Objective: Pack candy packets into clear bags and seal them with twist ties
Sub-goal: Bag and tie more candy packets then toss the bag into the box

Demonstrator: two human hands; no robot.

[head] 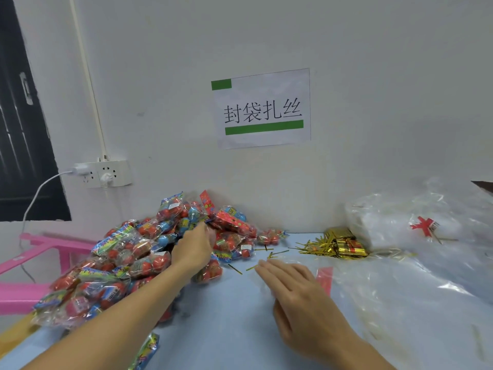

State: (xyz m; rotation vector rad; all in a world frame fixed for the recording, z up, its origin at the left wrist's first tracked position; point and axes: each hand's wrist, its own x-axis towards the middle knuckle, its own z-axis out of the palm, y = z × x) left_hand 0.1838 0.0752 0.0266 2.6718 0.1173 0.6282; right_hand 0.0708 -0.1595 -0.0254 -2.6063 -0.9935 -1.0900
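Window point(21, 116): at your far left you have a dark pane set into the white wall.
Pink frame point(40, 252): it stands low at your left, beside the table edge and behind the pile.
Power strip point(106, 173): it is fixed to the wall above the pile, with a white charger and cable plugged in.
Candy packets point(128, 263): your heap of clear packets, filled with red and blue balls, covers the left of the blue table point(226, 329) and leans on the wall at its far end.
Stray packet point(145, 353): one lies apart from the heap, near your left forearm at the bottom edge.
Left hand point(194, 249): you reach into the top of the heap with the fingers buried among the packets; whether they grip one, you cannot tell from here.
Sign point(262, 109): a white sheet with green bars and black characters hangs on the wall, above the middle of the table.
Right hand point(296, 295): it lies palm down, fingers straight and slightly spread, resting on a flat clear bag point(360, 284) with a red strip on it.
Loose ties point(266, 256): a few gold twist ties lie scattered between your two hands.
Twist tie bundle point(341, 245): gold ties are stacked near the wall, right of the heap.
Bag stock point(426, 225): crinkled clear plastic bags are piled at your far right, one showing a red mark.
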